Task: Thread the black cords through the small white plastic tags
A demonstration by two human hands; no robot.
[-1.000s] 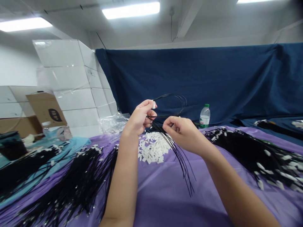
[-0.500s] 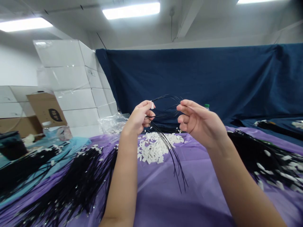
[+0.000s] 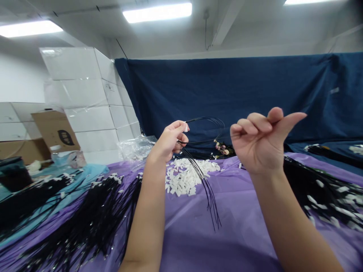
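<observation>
My left hand (image 3: 169, 141) is closed on a bundle of thin black cords (image 3: 202, 177). One part of the bundle arcs out to the right above the table, and the loose ends hang down below. A small white plastic piece (image 3: 186, 127) is pinched between its thumb and forefinger, at the top of the cords. To the right, apart from the cords, my right hand (image 3: 258, 145) is raised with the palm towards me. Its fingers are bent, the thumb sticks out sideways, and nothing shows in it. Behind my left hand lies a pile of small white pieces (image 3: 181, 179).
A purple cloth (image 3: 193, 234) covers the table. Black cords with white ends lie heaped at left (image 3: 93, 211) and right (image 3: 306, 181). Farther back are a clear plastic bag (image 3: 136, 149), flowers (image 3: 224, 148), stacked white boxes (image 3: 82, 90) and a dark blue curtain (image 3: 227, 87).
My right hand has moved right and turned, away from the looped cords, with its thumb now stretched out. Flowers behind it have come into view. My left hand has barely moved.
</observation>
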